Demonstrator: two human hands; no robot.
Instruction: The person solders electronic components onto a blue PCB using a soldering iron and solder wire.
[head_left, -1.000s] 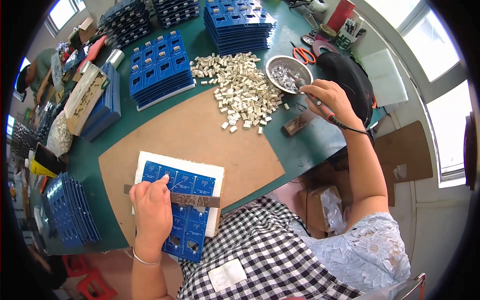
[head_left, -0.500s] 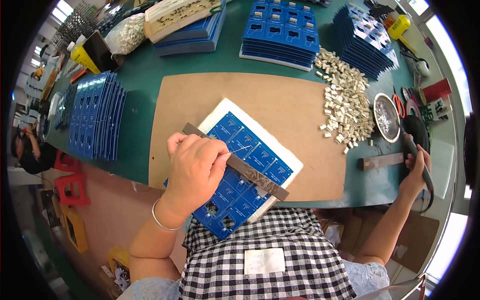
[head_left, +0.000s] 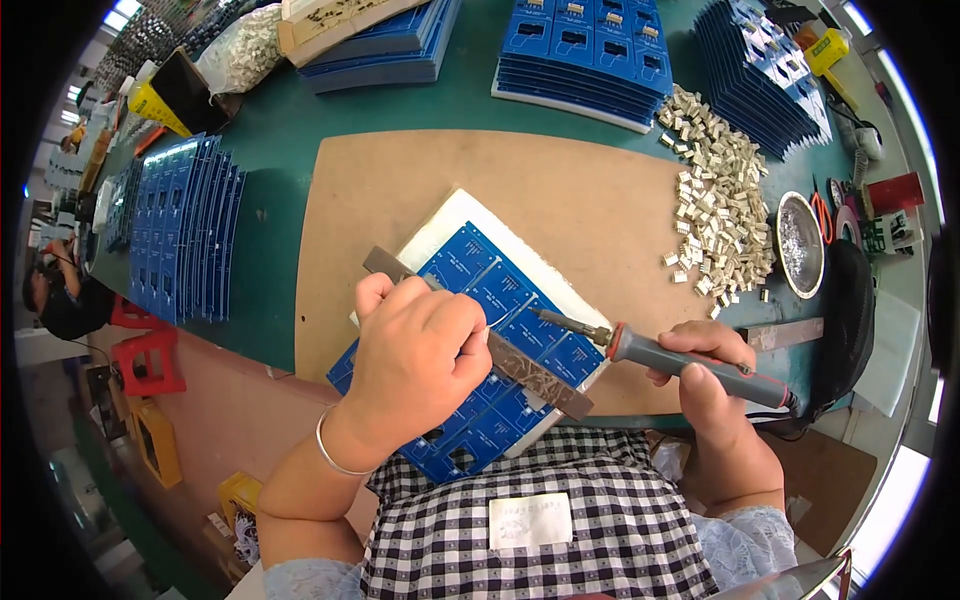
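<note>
A blue circuit board panel (head_left: 463, 262) lies tilted on a white pad (head_left: 448, 216). Across it runs a dark flat bar (head_left: 530, 375). My left hand (head_left: 412, 345) rests over the bar with thumb and fingers pinched; the thin solder wire seen there a moment earlier is hard to make out now. My right hand (head_left: 712, 375) grips a grey and red soldering iron (head_left: 655, 355) from the right. The iron's tip is over the board's upper part, close to a row of joints; whether it touches cannot be told.
Under the pad is a brown board (head_left: 370, 190) on a green table. Small white connectors (head_left: 725, 190) are heaped at right beside a metal bowl (head_left: 800, 245). Stacks of blue panels (head_left: 185, 230) stand left and at the back. A second bar (head_left: 790, 333) lies at right.
My right hand has brought the soldering iron from the far right over to the board. My left hand has shifted slightly right along the bar, and the view has moved a little.
</note>
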